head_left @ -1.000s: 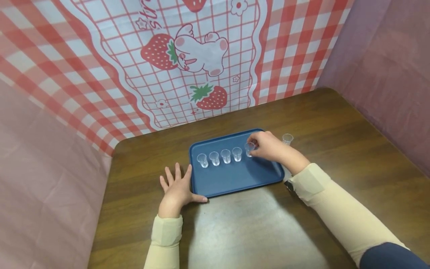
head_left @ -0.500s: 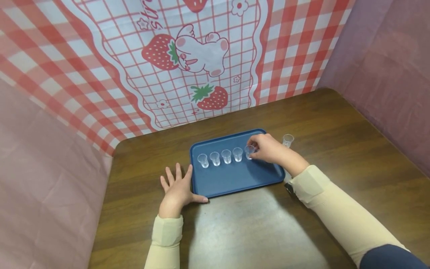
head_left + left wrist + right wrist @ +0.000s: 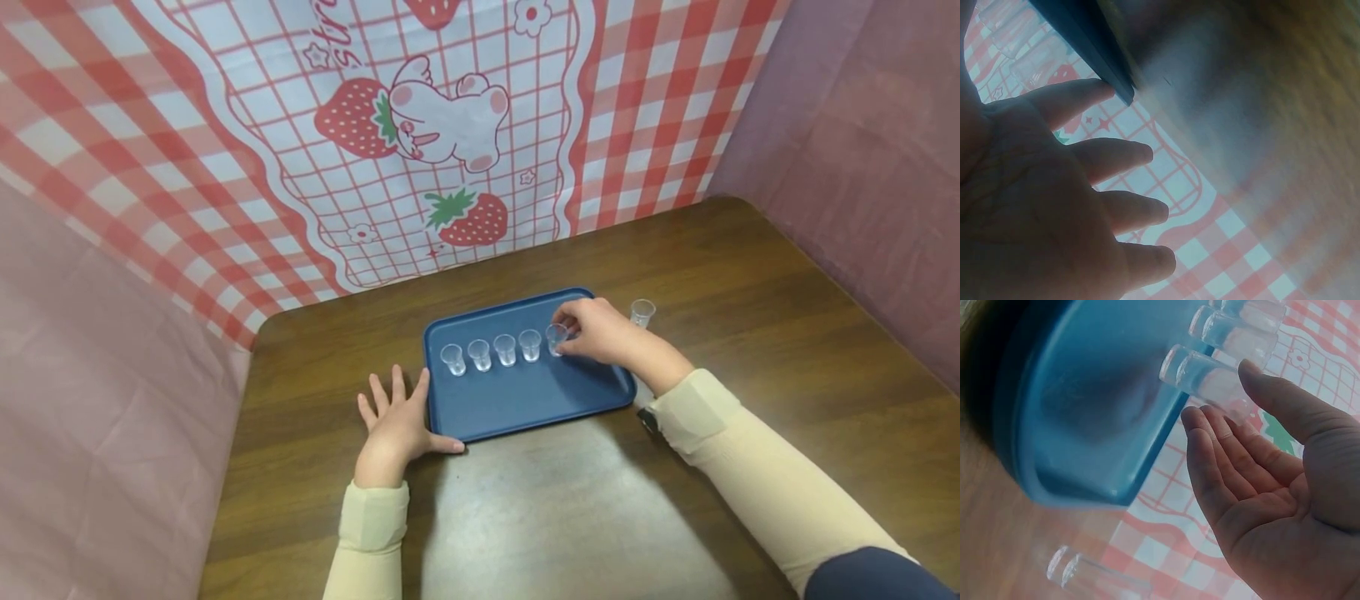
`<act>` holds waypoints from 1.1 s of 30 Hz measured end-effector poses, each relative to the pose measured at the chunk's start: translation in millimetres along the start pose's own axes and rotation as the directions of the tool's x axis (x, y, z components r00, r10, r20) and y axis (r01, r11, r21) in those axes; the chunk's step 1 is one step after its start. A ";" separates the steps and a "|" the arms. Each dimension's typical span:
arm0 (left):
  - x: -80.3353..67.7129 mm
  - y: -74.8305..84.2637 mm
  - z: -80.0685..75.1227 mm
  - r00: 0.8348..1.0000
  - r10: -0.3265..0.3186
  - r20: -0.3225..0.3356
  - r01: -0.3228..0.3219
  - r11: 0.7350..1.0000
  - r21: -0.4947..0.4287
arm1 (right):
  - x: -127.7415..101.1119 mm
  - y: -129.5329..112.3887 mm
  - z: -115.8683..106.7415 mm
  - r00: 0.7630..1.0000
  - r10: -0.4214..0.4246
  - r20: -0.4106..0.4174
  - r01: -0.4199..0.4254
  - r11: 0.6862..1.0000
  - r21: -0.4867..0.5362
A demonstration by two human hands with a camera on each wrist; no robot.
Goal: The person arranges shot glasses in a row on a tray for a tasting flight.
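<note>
A small clear plastic cup (image 3: pixel 556 338) stands upright at the right end of a row on a blue tray (image 3: pixel 510 400). My right hand (image 3: pixel 600 331) pinches it between thumb and fingertips, near its upper part in the right wrist view. Several matching cups (image 3: pixel 505 350) stand in line to its left, spaced apart. At the tray's left side lies my left hand (image 3: pixel 396 429) with its fingers spread. Its thumb is at the tray's near left corner and its index fingertip at the left rim, as the left wrist view also shows at the tray edge (image 3: pixel 1100 56).
Another clear cup (image 3: pixel 642 312) stands on the wooden table (image 3: pixel 315 467), right of the tray and partly behind the right forearm. A red-and-white checked cloth (image 3: pixel 465 125) with strawberries hangs at the back. Pink cloth (image 3: pixel 870 167) closes off both sides.
My right hand has lowered the cup slightly onto the tray, level with the row, and has stayed around it since. The left hand and the tray have kept their place.
</note>
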State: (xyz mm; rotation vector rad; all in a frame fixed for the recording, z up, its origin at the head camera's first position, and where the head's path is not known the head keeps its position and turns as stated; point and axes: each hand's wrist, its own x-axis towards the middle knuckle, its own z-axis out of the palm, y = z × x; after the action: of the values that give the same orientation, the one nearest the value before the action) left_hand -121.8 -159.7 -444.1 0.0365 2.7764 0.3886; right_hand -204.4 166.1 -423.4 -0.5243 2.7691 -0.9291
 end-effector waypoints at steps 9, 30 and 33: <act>-1.1 -0.2 -1.4 1.000 -0.005 -0.004 0.005 1.000 0.005 | -16.2 2.1 -22.4 0.999 0.003 -0.040 -0.002 0.999 0.034; -1.1 0.6 -0.7 1.000 0.002 0.000 -0.002 1.000 -0.003 | -50.6 33.5 -71.6 0.968 0.118 -0.222 -0.096 0.990 0.107; -1.1 0.8 -0.1 1.000 0.002 0.003 -0.002 1.000 -0.002 | -54.1 42.3 -74.5 0.962 0.137 -0.236 -0.115 0.988 0.106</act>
State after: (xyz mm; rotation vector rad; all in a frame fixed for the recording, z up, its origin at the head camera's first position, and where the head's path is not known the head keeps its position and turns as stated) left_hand -120.9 -159.1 -443.4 0.0397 2.7736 0.3910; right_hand -186.2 259.2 -387.6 -0.2291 2.9130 -1.1533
